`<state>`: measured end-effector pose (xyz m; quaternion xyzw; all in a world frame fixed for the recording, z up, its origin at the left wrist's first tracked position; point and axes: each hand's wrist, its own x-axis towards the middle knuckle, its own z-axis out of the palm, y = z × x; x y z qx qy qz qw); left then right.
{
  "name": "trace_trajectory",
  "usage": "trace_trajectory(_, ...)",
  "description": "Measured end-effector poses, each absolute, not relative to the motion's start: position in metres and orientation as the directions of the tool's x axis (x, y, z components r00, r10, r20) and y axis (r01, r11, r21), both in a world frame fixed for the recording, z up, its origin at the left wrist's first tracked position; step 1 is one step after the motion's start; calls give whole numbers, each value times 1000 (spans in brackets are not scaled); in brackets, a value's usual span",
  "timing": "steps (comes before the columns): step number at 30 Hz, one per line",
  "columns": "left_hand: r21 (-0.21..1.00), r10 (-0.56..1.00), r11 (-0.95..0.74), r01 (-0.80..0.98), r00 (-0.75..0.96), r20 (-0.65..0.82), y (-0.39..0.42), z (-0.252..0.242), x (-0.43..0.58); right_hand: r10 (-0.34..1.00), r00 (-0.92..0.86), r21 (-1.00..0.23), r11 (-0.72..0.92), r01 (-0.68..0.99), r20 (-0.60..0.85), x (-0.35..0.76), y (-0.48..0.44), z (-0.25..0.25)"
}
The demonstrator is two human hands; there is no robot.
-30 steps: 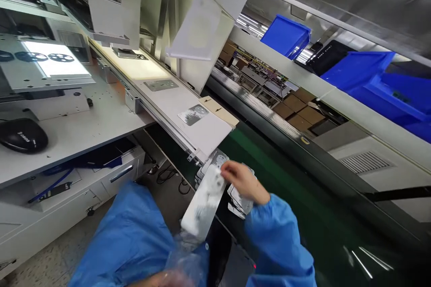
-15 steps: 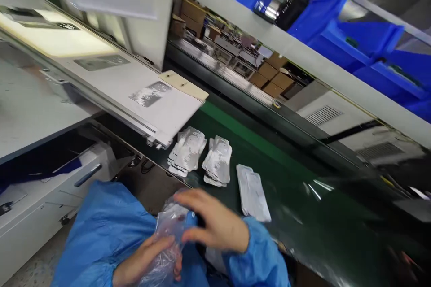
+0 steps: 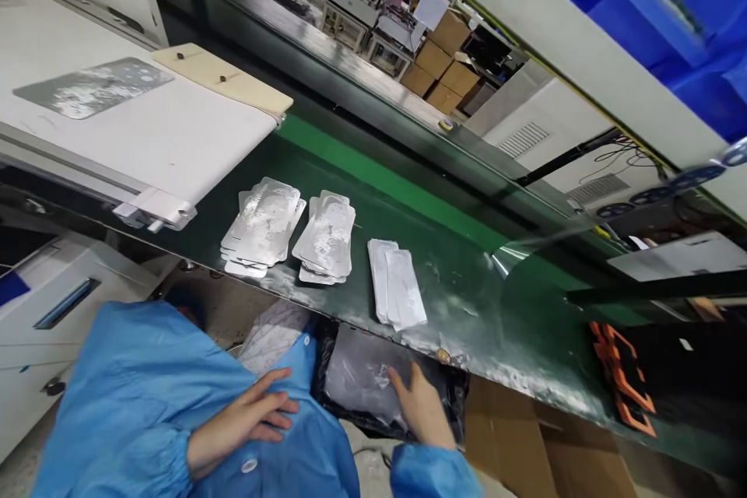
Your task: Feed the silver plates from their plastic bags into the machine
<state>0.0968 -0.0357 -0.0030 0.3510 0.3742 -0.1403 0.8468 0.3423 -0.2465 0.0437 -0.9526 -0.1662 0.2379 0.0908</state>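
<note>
My left hand point(image 3: 248, 416) rests over the lap of my blue coat point(image 3: 157, 373), fingers stretched and holding nothing. My right hand point(image 3: 425, 408) is at a black-lined box point(image 3: 449, 389) below the bench edge, thumb and forefinger apart. Its fingertips lie over translucent plastic point(image 3: 362, 377) inside; whether they touch it I cannot tell. On the green bench lie two stacks of silvery phone-shaped plates, a left stack point(image 3: 265, 222) and a middle stack point(image 3: 327, 237). To their right is a pair of narrower whitish piles point(image 3: 398, 284).
A white conveyor point(image 3: 145, 148) carrying one silvery plate point(image 3: 93, 85) ends above the bench at left. Orange frame-like parts point(image 3: 624, 377) stand at far right. A cardboard box point(image 3: 502, 436) is under the bench edge. Blue bins point(image 3: 659, 8) hang overhead.
The clear plastic bag that was between my hands is out of them. My right hand has moved right and down to the box; my left lies open on my lap. The view has shifted right.
</note>
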Motion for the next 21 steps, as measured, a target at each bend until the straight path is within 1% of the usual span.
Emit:
trace_trajectory(1,493,28,718,491,688,-725,-36,-1,98,381,837,-308,-912,270,-392,351,-252,57)
trace_trajectory(3,506,32,718,477,704,-709,-38,1,99,405,875,-433,-861,268,-264,375,-249,77)
trace_trajectory(5,532,34,697,481,718,-695,-41,-2,98,335,939,-528,-812,247,-77,405,-229,85)
trace_trajectory(6,546,35,682,487,724,-689,-43,-4,96,304,952,-584,-780,225,-39,419,-217,84)
trace_trajectory(7,563,43,669,486,730,-682,-44,-7,94,307,951,-625,-751,213,-45,432,-204,80)
trace_trajectory(10,601,104,663,446,741,-664,-44,-18,86,392,907,-732,-662,164,-152,457,-182,65)
trace_trajectory(11,607,128,669,428,739,-662,-43,-20,83,404,899,-761,-632,142,-167,460,-181,62)
trace_trajectory(13,615,164,680,400,735,-658,-40,-22,79,388,907,-812,-575,102,-161,460,-190,61)
trace_trajectory(16,644,192,664,380,746,-638,-32,-18,78,351,926,-856,-513,68,-137,449,-211,73)
trace_trajectory(18,693,217,630,351,777,-591,-26,-10,84,376,915,-884,-465,52,-144,430,-217,84)
trace_trajectory(19,722,227,613,320,804,-549,-22,-4,89,409,899,-899,-435,40,-158,417,-214,88)
trace_trajectory(21,773,260,602,201,866,-428,-13,10,103,510,838,-923,-383,18,-195,381,-196,90)
